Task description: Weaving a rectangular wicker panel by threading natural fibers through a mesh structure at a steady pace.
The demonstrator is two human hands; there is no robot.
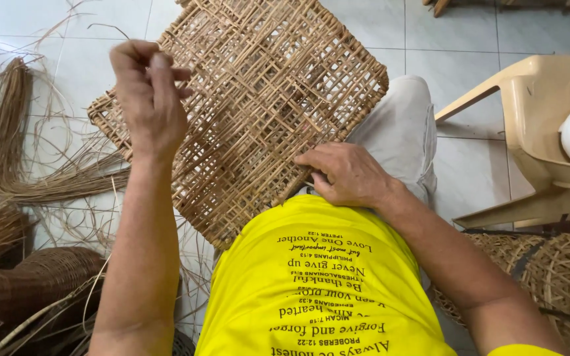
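A square panel of open-weave rattan [258,99] rests tilted on my lap, its far corner pointing away from me. My left hand [148,99] is raised above the panel's left side, fingers pinched shut on a thin rattan strand [110,28] that curls up past my fingertips. My right hand [346,175] lies on the panel's near right edge, fingers curled on the weave and holding it against my knee. My yellow shirt hides the panel's nearest corner.
Loose rattan strips and bundles [8,132] lie on the white tiled floor at left. A dark woven basket [28,290] sits at lower left. A beige plastic chair [542,132] stands at right, with woven baskets [562,277] below it.
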